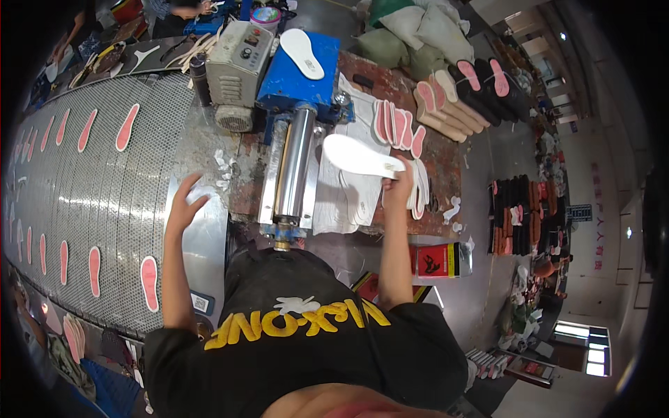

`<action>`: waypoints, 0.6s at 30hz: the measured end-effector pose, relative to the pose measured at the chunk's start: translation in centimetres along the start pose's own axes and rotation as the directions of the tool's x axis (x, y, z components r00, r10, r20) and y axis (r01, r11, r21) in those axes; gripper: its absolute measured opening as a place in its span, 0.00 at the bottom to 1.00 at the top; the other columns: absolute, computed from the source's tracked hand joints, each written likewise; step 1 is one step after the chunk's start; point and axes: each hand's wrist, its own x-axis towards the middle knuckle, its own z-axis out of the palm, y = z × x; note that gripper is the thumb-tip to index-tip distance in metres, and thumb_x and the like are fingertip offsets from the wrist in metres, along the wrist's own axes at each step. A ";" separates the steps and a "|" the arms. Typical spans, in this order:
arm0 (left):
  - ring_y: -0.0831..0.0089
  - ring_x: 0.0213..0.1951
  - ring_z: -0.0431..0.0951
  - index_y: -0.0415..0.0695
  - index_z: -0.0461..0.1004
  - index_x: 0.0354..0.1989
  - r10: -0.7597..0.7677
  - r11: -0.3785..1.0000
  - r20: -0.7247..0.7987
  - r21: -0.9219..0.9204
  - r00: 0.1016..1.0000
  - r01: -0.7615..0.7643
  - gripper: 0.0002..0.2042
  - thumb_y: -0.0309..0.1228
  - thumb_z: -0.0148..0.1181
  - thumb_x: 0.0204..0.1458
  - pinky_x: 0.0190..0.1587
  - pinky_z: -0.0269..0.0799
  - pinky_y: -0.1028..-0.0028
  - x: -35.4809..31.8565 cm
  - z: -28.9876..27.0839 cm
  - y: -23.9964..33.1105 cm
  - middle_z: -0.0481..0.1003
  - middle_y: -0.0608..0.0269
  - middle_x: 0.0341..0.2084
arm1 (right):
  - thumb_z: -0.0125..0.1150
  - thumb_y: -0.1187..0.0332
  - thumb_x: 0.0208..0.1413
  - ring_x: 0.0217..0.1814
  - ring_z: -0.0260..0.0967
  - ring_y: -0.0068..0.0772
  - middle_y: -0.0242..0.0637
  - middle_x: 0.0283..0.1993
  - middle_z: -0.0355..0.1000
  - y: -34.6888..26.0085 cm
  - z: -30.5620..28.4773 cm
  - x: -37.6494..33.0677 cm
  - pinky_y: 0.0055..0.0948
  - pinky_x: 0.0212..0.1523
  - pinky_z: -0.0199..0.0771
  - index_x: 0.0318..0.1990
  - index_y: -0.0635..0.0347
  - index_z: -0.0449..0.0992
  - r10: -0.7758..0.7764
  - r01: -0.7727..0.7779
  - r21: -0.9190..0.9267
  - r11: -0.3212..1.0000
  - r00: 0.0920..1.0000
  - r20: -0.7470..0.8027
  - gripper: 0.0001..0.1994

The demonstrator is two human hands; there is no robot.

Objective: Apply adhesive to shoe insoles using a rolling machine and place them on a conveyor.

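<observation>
My right hand is closed on the heel end of a white shoe sole, holding it over the bench to the right of the roller machine. More white soles lie on a pale cloth under and beside it. My left hand, fingers apart and holding nothing, hovers above a metal plate at the conveyor's edge. Between my hands stands the roller machine with its shiny steel roller. Another white sole rests on its blue housing.
To the left, a metal mesh conveyor carries two rows of pink-and-white insoles. A grey motor box stands beyond the machine. Pink insoles and bundled tan pieces lie on the bench's right. Sacks are piled behind.
</observation>
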 end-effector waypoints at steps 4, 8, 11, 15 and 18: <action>0.58 0.64 0.53 0.44 0.57 0.61 0.248 0.957 0.440 0.028 0.863 -0.289 0.40 0.30 0.69 0.35 0.63 0.50 0.65 9.7 4.3 10.0 0.55 0.54 0.62 | 0.39 0.76 0.47 0.16 0.55 0.18 0.34 0.26 0.65 5.5 2.2 -2.9 0.18 0.14 0.54 0.50 0.61 0.63 0.001 -0.003 0.008 1.000 0.976 0.216 0.19; 0.58 0.65 0.50 0.42 0.55 0.62 0.284 0.907 0.622 0.072 0.730 -0.415 0.44 0.32 0.71 0.32 0.64 0.49 0.66 13.1 6.7 13.3 0.54 0.53 0.63 | 0.43 0.69 0.56 0.15 0.51 0.16 0.35 0.25 0.66 5.8 3.1 -4.0 0.17 0.14 0.48 0.58 0.55 0.59 0.151 -0.062 -0.204 0.977 0.876 0.458 0.20; 0.55 0.62 0.55 0.41 0.57 0.61 0.282 0.871 0.572 0.184 0.770 -0.456 0.43 0.33 0.71 0.30 0.62 0.53 0.65 13.5 6.6 13.3 0.57 0.51 0.60 | 0.45 0.64 0.59 0.15 0.51 0.14 0.35 0.25 0.67 6.6 1.5 -5.2 0.16 0.15 0.48 0.60 0.52 0.58 0.169 -0.052 -0.244 0.968 0.857 0.488 0.21; 0.53 0.58 0.60 0.43 0.58 0.60 0.271 0.820 0.530 0.310 0.803 -0.481 0.42 0.30 0.70 0.30 0.60 0.57 0.64 13.4 4.1 11.8 0.60 0.50 0.57 | 0.49 0.61 0.59 0.16 0.52 0.13 0.32 0.26 0.67 10.0 -4.1 -7.5 0.15 0.15 0.48 0.53 0.55 0.67 0.439 -0.268 -0.440 0.857 0.827 0.351 0.17; 0.53 0.57 0.61 0.47 0.56 0.61 0.234 0.816 0.512 0.359 0.826 -0.454 0.42 0.28 0.69 0.31 0.59 0.58 0.64 12.9 1.6 9.7 0.61 0.52 0.57 | 0.48 0.62 0.57 0.16 0.55 0.14 0.30 0.26 0.69 13.8 -8.8 -9.9 0.14 0.14 0.51 0.48 0.55 0.71 0.642 -0.494 -0.495 0.714 0.745 0.182 0.14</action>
